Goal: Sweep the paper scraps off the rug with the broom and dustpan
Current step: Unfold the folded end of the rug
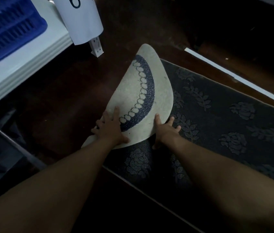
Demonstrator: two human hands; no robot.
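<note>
Small rug: a pale, folded half-round mat with a dark blue arc pattern lies partly on the bare floor and partly over the near-left corner of the dark floral rug
Long axis: the fold's straight edge runs from the near-left, at the hands, away toward the far end near the white leg; the curved edge faces right, over the dark rug
Left hand: the left hand lies flat on the near end of the mat, fingers spread and straight, pressing rather than clamping
Right hand: the right hand takes the curved edge at the near-right, thumb on top and fingers seemingly tucked beneath; its grip looks clamped on the mat
Which hand is nearer: both sit at the near end; most of the mat stretches away from them
Paper scraps: none can be made out in this dim view
Broom and dustpan: not in view
Judgement: the mat likely needs opening or shifting from the right-hand edge, pivoting about the pressed left end
Elsewhere: a blue crate on a white shelf at far left
</note>
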